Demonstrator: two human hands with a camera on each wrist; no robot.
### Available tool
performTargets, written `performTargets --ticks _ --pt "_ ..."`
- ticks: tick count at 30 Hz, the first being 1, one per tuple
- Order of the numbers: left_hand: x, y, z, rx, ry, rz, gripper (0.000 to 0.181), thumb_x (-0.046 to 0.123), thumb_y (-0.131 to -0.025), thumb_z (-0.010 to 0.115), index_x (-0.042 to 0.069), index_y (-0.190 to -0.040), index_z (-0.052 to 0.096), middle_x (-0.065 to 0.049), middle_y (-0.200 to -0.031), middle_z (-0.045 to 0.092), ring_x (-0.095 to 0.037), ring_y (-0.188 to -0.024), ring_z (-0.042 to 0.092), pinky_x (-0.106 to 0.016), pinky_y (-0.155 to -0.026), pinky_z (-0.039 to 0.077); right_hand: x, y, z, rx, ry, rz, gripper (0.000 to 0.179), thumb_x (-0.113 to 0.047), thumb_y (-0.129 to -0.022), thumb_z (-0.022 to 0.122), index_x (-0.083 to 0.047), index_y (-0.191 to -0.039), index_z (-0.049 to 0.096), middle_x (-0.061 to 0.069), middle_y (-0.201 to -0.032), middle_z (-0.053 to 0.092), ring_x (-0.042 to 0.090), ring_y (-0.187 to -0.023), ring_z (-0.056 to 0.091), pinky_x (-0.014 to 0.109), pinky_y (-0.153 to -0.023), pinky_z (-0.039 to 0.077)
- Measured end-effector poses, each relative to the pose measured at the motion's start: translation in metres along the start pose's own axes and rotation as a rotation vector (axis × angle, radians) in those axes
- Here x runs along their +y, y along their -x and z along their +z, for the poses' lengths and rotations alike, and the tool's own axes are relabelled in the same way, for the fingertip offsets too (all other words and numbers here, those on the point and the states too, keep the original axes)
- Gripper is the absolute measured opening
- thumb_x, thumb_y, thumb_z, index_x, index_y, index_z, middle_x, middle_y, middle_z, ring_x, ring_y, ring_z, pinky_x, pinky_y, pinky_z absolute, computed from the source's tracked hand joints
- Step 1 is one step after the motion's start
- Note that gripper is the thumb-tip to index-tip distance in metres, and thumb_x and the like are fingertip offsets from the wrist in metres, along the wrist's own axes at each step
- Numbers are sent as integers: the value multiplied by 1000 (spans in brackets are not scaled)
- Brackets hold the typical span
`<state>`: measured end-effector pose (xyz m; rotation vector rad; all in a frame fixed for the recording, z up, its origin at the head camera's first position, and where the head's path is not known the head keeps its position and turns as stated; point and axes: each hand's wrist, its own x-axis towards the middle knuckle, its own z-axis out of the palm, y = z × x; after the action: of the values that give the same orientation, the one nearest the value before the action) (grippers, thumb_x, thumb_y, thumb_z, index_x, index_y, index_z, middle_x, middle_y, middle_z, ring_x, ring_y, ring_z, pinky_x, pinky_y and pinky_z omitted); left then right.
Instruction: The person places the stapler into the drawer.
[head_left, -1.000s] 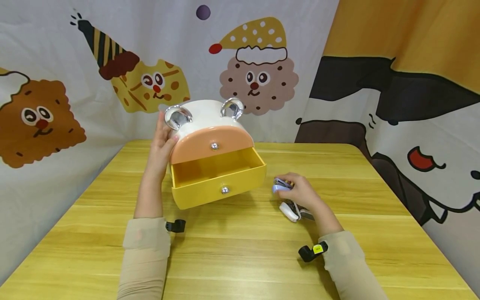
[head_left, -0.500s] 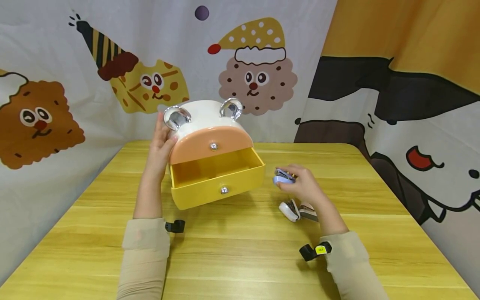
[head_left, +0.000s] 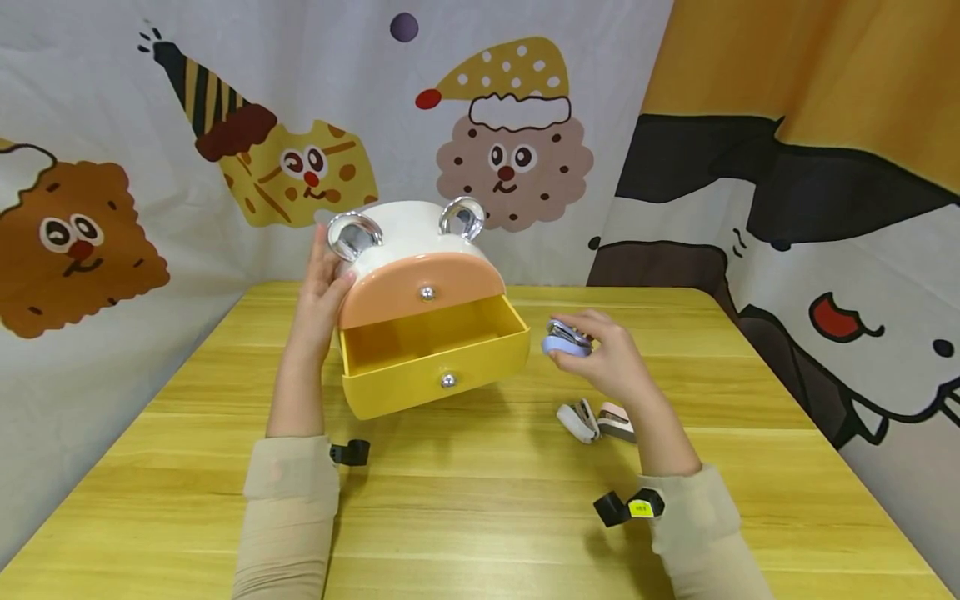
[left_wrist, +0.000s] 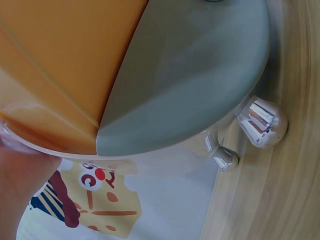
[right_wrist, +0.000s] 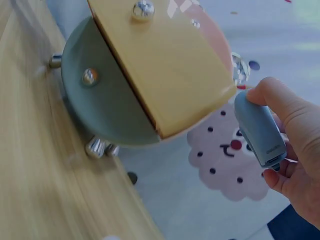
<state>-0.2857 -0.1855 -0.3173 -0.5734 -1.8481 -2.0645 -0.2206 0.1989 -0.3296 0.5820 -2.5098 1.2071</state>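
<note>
The left hand [head_left: 315, 304], fingers extended, is steadying the eared drawer cabinet [head_left: 416, 229] while the right hand [head_left: 613, 358] is pinching a lavender mini stapler [head_left: 565, 342] aloft near the yellow drawer [head_left: 408, 383], which could be knocking it loose if carried too low.

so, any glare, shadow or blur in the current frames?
Head: soft shadow on the yellow wood-grain table below the yellow plastic drawer. Left wrist: pale sheen across the curved grey-green drawer front. Right wrist: glints on the yellow drawer's round silver knob; table grain looks smeared.
</note>
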Motion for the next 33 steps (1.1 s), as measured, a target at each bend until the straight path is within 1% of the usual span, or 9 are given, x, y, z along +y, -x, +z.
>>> performTargets --ticks 8,11,14,18,23,27,29,33 --pt "0 0 -1 -3 -4 -7 71 6 -98 45 28 -155 9 -19 -149 32 -23 -130 36 -25 -105 33 -25 -1 4 62 -17 -77 46 -14 -77 79 -11 -122 67 2 -114 63 18 -97 52 37 -71 50" --pt "1 0 -1 -1 -8 -10 71 7 -98 46 28 -155 8 -18 -150 31 -23 -131 36 -25 -105 33 -31 -3 8 64 -36 -83 47 -14 -77 79 -13 -122 67 -1 -114 63 17 -98 52 40 -73 49" --pt "1 0 -1 3 -17 -22 71 8 -99 46 30 -155 9 -18 -150 31 -23 -130 36 -24 -105 33 -37 -6 13 60 -55 -89 47 -15 -77 79 -15 -122 67 -2 -114 63 17 -99 52 40 -74 49" --pt "1 -1 -1 4 -11 -21 71 7 -98 45 30 -155 9 -17 -150 31 -23 -131 36 -25 -105 33 -44 -10 20 72 -61 -125 47 -14 -76 80 -12 -121 68 -2 -110 64 16 -97 52 38 -73 49" --pt "1 -2 0 -3 9 0 71 5 -98 45 29 -155 9 -18 -150 30 -23 -129 38 -25 -104 35 -53 -18 24 93 -41 -162 47 -14 -76 79 -9 -121 68 0 -106 64 16 -95 52 36 -71 49" --pt "1 -1 0 0 8 -3 72 4 -98 44 31 -155 8 -19 -150 30 -22 -124 42 -23 -99 38 -61 -28 26 79 -16 -186 47 -15 -76 79 -7 -121 67 2 -107 64 18 -94 51 35 -71 47" --pt "1 -1 0 -1 6 -13 72 5 -98 44 32 -155 8 -19 -150 30 -23 -124 41 -23 -100 38 -64 -33 28 61 -8 -201 48 -15 -76 79 -7 -122 67 3 -107 64 18 -94 51 35 -71 46" --pt "1 -1 -1 3 -3 -23 71 7 -99 45 33 -154 9 -19 -151 29 -24 -126 40 -23 -101 37 -68 -45 34 30 10 -258 50 -17 -75 80 -6 -122 67 5 -107 65 19 -94 50 35 -73 44"
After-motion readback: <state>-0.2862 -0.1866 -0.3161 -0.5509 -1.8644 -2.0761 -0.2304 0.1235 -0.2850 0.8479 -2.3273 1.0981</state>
